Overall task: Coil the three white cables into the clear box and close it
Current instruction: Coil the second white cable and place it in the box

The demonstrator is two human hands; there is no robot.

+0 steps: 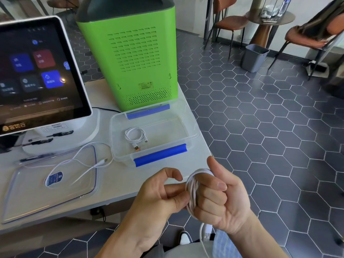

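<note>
Both hands work over the table edge; the right hand (pixel 221 200) has the second cable (pixel 192 190) wound around its curled fingers, and the left hand (pixel 163 192) pinches those loops, its tail dangling below. Next, I judge, slip this coil off into the clear box (pixel 191 135) beside the first coil (pixel 135 135); the third cable (pixel 81 161) sprawls on the lid (pixel 28 198).
</note>
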